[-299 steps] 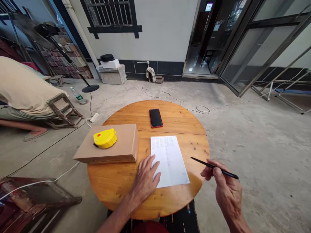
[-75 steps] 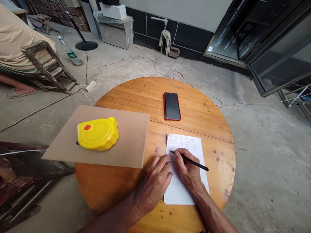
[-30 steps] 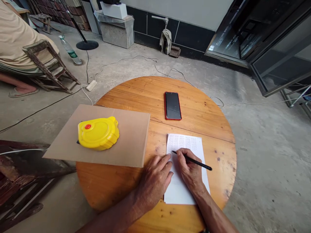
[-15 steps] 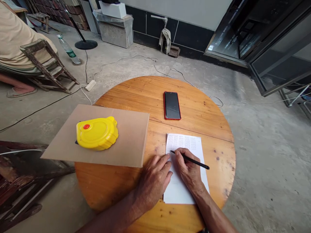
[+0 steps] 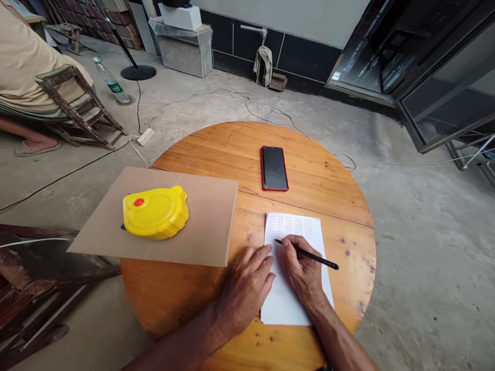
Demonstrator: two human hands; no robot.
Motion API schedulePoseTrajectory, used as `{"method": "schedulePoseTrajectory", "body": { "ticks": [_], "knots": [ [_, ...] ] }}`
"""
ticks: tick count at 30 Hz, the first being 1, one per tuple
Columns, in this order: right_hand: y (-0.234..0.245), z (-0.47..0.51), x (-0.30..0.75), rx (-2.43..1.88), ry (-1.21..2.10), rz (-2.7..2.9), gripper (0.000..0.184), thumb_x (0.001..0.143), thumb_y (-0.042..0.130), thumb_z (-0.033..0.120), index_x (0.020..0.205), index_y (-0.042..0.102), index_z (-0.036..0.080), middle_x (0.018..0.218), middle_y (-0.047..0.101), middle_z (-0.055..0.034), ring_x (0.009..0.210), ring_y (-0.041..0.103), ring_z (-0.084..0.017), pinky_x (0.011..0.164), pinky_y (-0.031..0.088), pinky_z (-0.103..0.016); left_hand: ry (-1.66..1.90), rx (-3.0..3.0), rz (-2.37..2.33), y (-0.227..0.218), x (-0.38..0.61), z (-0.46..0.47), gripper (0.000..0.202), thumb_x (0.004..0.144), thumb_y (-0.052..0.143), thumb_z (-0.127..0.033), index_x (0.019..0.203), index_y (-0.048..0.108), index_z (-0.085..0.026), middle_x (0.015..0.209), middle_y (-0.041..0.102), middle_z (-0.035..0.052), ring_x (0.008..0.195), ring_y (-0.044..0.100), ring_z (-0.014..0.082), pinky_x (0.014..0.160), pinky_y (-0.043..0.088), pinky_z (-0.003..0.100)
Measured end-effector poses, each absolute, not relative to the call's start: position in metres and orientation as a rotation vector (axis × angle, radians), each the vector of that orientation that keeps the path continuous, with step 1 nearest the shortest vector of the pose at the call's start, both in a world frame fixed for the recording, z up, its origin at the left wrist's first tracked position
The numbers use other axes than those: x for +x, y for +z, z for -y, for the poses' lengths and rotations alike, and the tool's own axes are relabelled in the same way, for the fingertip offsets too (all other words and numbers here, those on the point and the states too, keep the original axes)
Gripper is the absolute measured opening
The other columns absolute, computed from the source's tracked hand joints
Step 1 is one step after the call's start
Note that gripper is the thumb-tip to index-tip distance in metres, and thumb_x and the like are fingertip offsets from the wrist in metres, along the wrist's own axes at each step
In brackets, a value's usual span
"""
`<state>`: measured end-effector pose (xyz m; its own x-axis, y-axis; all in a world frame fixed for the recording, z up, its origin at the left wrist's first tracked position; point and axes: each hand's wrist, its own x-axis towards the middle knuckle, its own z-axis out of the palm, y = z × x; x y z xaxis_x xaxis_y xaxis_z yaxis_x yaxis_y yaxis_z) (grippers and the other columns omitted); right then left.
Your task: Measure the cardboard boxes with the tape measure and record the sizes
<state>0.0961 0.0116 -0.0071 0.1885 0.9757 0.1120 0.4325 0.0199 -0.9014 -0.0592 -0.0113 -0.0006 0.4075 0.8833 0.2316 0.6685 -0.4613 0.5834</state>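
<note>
A white sheet of paper (image 5: 309,229) with rows of small writing lies on the round wooden table (image 5: 216,154). My right hand (image 5: 303,270) is closed round a black pen (image 5: 319,260) whose tip touches the sheet just below the written rows. My left hand (image 5: 245,286) lies flat with fingers stretched out, pressing the paper's left edge. A cardboard box (image 5: 209,216) sits to the left of my hands and carries a yellow tape measure (image 5: 155,212).
A red-cased phone (image 5: 274,168) lies screen-up at the table's far side. A person in a beige top (image 5: 23,56) sits on a wooden chair (image 5: 73,103) at far left. Cables (image 5: 247,108), a power strip (image 5: 144,136) and a bottle (image 5: 110,81) lie on the concrete floor.
Ten seconds ago my right hand held the pen in the air off the table's edge; it now rests on the paper. Over the last second the pen only shifted slightly.
</note>
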Motion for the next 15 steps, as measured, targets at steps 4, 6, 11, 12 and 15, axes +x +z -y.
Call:
{"method": "schedulePoseTrajectory", "body": {
  "ticks": [4,6,11,12,15],
  "knots": [
    [-0.007,-0.0131,0.095,-1.545,0.767,1.389,0.019,0.092,0.055,0.032,0.079,0.062,0.02,0.066,0.059,0.0019,0.058,0.05,-0.013,0.053,0.04,-0.024,0.724,2.263,-1.338,-0.0003,-0.0592,0.0112,0.021,0.085,0.06,-0.007,0.103,0.064,-0.017,0.126,0.064,0.0061,0.101,0.058,0.0253,0.087,0.054,0.042],
    [-0.0064,-0.0137,0.0947,-1.548,0.767,1.4,0.019,0.092,0.055,0.031,0.079,0.062,0.02,0.066,0.058,0.002,0.058,0.05,-0.013,0.054,0.04,-0.024,0.725,2.26,-1.339,-0.0004,-0.0591,0.011,0.021,0.085,0.06,-0.007,0.103,0.064,-0.017,0.126,0.064,0.0061,0.1,0.058,0.0252,0.087,0.054,0.042],
    [-0.0041,-0.0134,0.0952,-1.565,0.765,1.436,0.02,0.093,0.055,0.032,0.079,0.062,0.019,0.063,0.056,0.0027,0.054,0.046,-0.012,0.051,0.038,-0.024,0.725,2.259,-1.335,-0.0006,-0.0589,0.0107,0.02,0.086,0.059,-0.007,0.103,0.064,-0.016,0.127,0.064,0.0067,0.101,0.057,0.0252,0.088,0.054,0.042],
    [-0.0036,-0.0132,0.0952,-1.569,0.763,1.444,0.02,0.093,0.054,0.032,0.079,0.062,0.019,0.062,0.056,0.0028,0.054,0.045,-0.011,0.051,0.037,-0.024,0.724,2.261,-1.331,-0.0007,-0.0588,0.0108,0.02,0.086,0.059,-0.007,0.103,0.064,-0.016,0.127,0.064,0.0067,0.101,0.057,0.0252,0.088,0.054,0.043],
    [-0.0025,-0.0128,0.0951,-1.574,0.752,1.461,0.02,0.092,0.055,0.031,0.079,0.063,0.019,0.062,0.055,0.0029,0.053,0.045,-0.011,0.05,0.037,-0.024,0.726,2.258,-1.333,-0.0009,-0.0585,0.011,0.02,0.086,0.059,-0.007,0.103,0.064,-0.016,0.127,0.064,0.0064,0.101,0.057,0.0251,0.089,0.053,0.042]
  ]
}}
